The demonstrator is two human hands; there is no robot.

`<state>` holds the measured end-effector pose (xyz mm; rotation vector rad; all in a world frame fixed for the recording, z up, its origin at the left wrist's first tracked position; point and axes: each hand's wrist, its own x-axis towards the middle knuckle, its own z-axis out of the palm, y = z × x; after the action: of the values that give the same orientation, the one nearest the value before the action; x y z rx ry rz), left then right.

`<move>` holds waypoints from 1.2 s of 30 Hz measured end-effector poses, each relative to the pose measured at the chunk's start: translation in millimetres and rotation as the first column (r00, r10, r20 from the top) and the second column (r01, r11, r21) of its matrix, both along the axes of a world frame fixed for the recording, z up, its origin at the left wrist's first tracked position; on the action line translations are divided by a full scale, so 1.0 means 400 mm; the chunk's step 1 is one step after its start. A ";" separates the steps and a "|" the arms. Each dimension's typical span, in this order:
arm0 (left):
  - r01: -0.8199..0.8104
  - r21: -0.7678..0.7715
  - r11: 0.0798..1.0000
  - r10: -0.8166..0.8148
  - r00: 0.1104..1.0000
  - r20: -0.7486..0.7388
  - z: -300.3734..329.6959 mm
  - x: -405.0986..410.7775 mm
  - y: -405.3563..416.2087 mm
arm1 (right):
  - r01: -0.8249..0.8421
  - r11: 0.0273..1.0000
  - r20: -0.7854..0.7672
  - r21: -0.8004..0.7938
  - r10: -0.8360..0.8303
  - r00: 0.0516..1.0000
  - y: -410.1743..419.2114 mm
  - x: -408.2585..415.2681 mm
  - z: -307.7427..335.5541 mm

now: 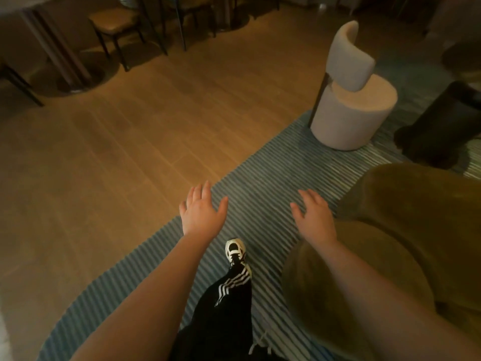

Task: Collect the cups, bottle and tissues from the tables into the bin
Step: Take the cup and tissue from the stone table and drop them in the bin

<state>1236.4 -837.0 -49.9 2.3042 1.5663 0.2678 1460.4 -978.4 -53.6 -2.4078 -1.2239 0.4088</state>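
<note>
Left hand [201, 208] and right hand [313, 216] spread, empty, over striped blue rug [263, 178] edge; open wooden plank floor [130, 142] left; cream cylindrical upholstered chair [350, 105] far right; dark, possibly bin-like object [440, 126] beyond.

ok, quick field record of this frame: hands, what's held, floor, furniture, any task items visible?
left hand: open, fingers spread, empty
right hand: open, empty
floor: wood planks; striped blue rug under the person
foot: white sneaker, black striped trousers
furniture: cream round chair on the rug; olive armchair at right; dark-legged chairs at top left
task items: no cups, bottle, tissues or bin visible
</note>
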 end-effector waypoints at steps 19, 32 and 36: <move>0.057 -0.001 0.998 -0.057 0.998 0.001 0.061 0.915 1.203 | 0.081 0.997 0.002 -0.003 -0.081 0.997 1.171 0.881 0.064; -0.049 0.009 0.999 0.048 0.999 0.025 0.091 1.645 1.966 | -0.046 0.997 0.072 -0.063 0.051 0.996 2.016 1.656 0.106; -0.072 0.006 0.997 0.072 0.997 0.032 0.106 1.789 2.171 | -0.073 0.995 0.059 -0.075 0.077 0.995 2.247 1.799 0.122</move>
<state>1951.9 31.6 -7.6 2.2406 1.6373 0.3277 2179.8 -79.8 -4.6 -2.4577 -1.3516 0.4109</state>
